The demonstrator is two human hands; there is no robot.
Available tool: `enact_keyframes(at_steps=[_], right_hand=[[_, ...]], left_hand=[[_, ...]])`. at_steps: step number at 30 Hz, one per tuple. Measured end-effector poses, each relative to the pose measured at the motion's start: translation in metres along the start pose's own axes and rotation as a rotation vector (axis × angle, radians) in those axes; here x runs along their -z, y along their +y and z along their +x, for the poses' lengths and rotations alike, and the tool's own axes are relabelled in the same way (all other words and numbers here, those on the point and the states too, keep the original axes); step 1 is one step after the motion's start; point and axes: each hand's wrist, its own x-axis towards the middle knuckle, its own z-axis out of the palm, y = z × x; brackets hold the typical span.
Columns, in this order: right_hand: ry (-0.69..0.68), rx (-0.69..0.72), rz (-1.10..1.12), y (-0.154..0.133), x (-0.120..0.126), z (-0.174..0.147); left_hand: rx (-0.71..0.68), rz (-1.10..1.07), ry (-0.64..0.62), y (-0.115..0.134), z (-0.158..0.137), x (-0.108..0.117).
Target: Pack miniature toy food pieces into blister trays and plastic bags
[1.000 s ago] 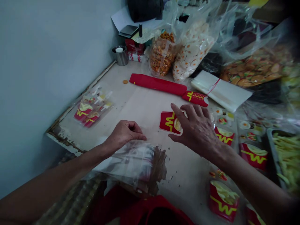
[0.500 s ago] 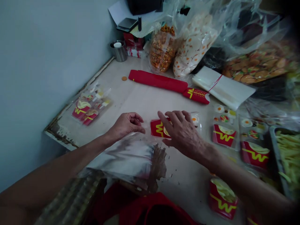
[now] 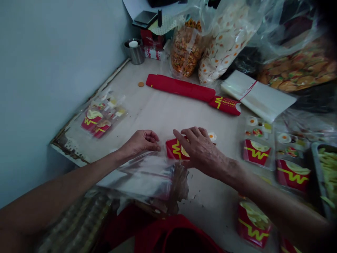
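Observation:
My left hand is closed in a pinch at the edge of a clear plastic bag, whose film is hard to make out. Just right of its fingertips lies a red fries box with a yellow zigzag, partly covered by my right hand. That hand is open, palm down, fingers spread over the box; whether it presses on it I cannot tell. A small fried-egg piece shows past its knuckles. Below my left hand, a stack of clear bags lies at the table's near edge.
Finished-looking packets lie to the right, beside a metal tray of fries. Other packets lie at left. A red sleeve of nested boxes, a banded bag bundle, filled bags and a metal cup stand behind.
My right hand has shifted slightly left over the red box, with its fingers still spread. My left hand keeps its pinch. The whole view has shifted a little.

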Motion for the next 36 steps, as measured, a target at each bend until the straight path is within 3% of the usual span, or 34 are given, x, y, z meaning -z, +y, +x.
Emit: enact_keyframes(at_steps=[8, 14, 18, 24, 27, 29, 31, 34, 36], right_hand=[[-0.102, 0.165, 0.201, 0.018, -0.009, -0.006], [-0.079, 0.236, 0.087, 0.007, -0.004, -0.003], [-0.048, 0.192, 0.049, -0.01, -0.002, -0.013], [0.09, 0.06, 0.156, -0.032, -0.004, -0.041], [0.145, -0.023, 0.166, -0.047, -0.008, -0.043], [0.171, -0.142, 0.175, -0.057, -0.013, -0.035], [0.187, -0.304, 0.185, -0.064, -0.019, -0.026], [0.179, -0.512, 0.161, -0.066, -0.027, -0.025], [0.143, -0.61, 0.103, -0.065, -0.029, -0.037]], left_hand=[[0.031, 0.136, -0.047, 0.009, -0.008, 0.001], [0.124, 0.195, -0.142, 0.02, -0.005, 0.004], [0.083, 0.302, -0.268, 0.03, -0.004, 0.002], [-0.061, 0.316, -0.628, 0.052, -0.004, -0.008], [-0.065, 0.341, -0.675, 0.066, 0.013, -0.022], [-0.155, 0.413, -0.636, 0.075, 0.028, -0.032], [-0.348, 0.582, -0.498, 0.08, 0.039, -0.041], [-0.703, 0.875, -0.06, 0.07, 0.036, -0.046], [-0.851, 1.012, 0.206, 0.05, 0.022, -0.047]])
